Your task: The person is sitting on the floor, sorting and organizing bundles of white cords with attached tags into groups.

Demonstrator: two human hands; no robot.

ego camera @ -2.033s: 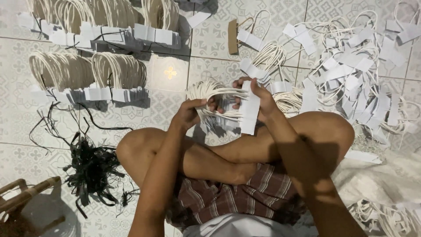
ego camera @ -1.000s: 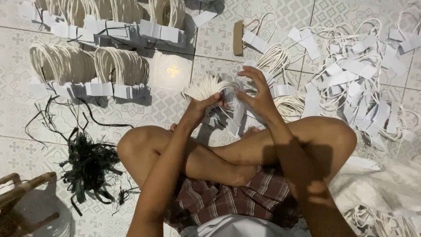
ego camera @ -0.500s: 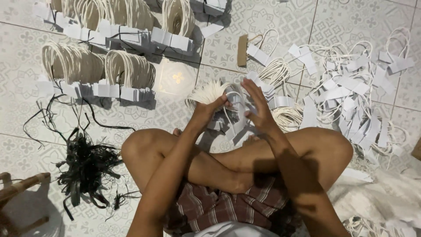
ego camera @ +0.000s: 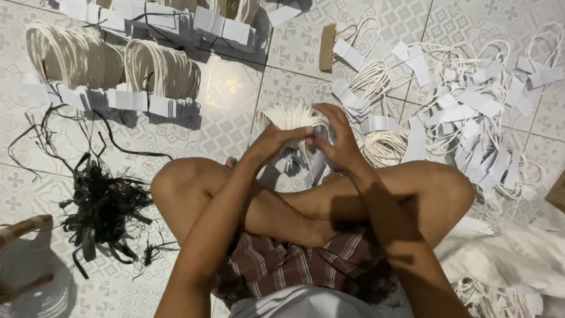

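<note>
I sit cross-legged on a tiled floor. Both hands hold one bundle of white cord loops with white paper tabs [ego camera: 292, 118] above my knees. My left hand [ego camera: 272, 143] grips the bundle from the left, fingers closed around the cords. From the right, my right hand [ego camera: 333, 139] wraps over it and presses the paper tabs together. The tabs hang below my fingers and are partly hidden.
Finished bundles of cord loops [ego camera: 159, 76] lie in rows at the upper left. A loose heap of cord handles with tabs [ego camera: 471, 112] spreads at the right. Black strap scraps [ego camera: 100, 206] pile at the left. A brown cardboard piece [ego camera: 327, 47] lies ahead.
The loops were spread wide with a tab held up; now both hands have drawn them into a tight bundle, held lower and closer to my knees.
</note>
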